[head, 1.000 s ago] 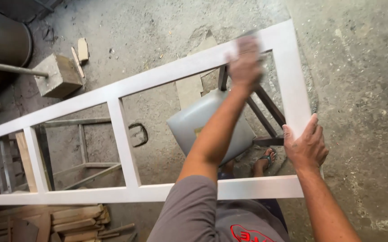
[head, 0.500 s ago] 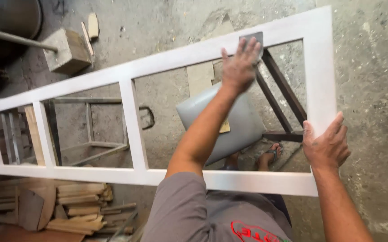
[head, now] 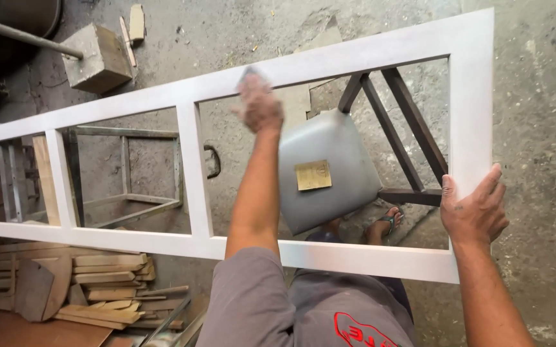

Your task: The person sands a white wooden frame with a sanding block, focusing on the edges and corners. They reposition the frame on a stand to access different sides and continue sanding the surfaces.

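Seen from above: a long white-painted wooden frame (head: 329,64) with four open panels, lying flat and slantwise across the view, propped on a dark wooden chair frame (head: 399,122) at the right end and a bare metal stand (head: 127,173) toward the left. Left hand (head: 259,106) blurred, pressed palm-down on the far rail of the frame, just right of the second crossbar; something small and grey (head: 250,72) poking out above the fingertips, too blurred to name. Fingers of that hand laid flat rather than curled round anything, as far as could be told. Right hand (head: 474,209) clamped on the frame's right end rail near the lower corner, thumb lying on the top face, the other fingers wrapped over the outer edge. Below the frame, visible through the widest panel: a grey padded chair seat (head: 329,167) bearing a small tan square label (head: 312,175), and a sandalled foot (head: 384,225) on the rough concrete floor (head: 535,128). At upper left, a concrete block (head: 95,58) with a metal rod (head: 21,35) resting against it. At lower left, a pile of pale wood offcuts (head: 79,283) beside the near rail.
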